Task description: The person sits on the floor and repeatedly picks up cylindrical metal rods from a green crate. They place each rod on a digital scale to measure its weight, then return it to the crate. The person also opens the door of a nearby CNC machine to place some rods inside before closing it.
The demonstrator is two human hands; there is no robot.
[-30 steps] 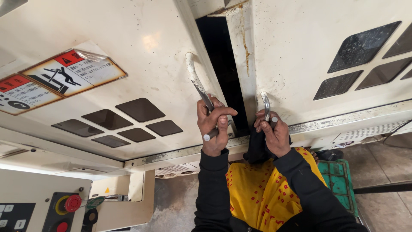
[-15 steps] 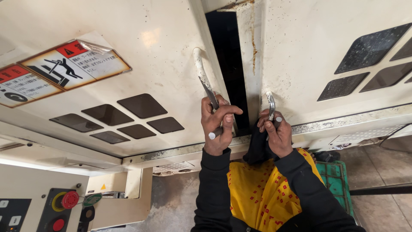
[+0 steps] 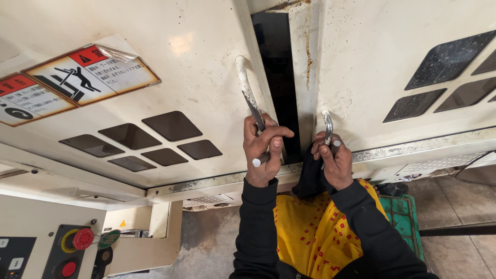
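Gap between doors wider vs earlier. L hand wrapped on left handle, R hand on right handle. Risk: worn handle slips, fingers pinched in gap.

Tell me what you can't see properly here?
All in the head view:
- Inside the gap between the doors: too dark.
- Lower end of the left handle: covered by the left hand.
- Right handle: mostly hidden by the right hand.
- Control panel: cut off by the bottom edge.
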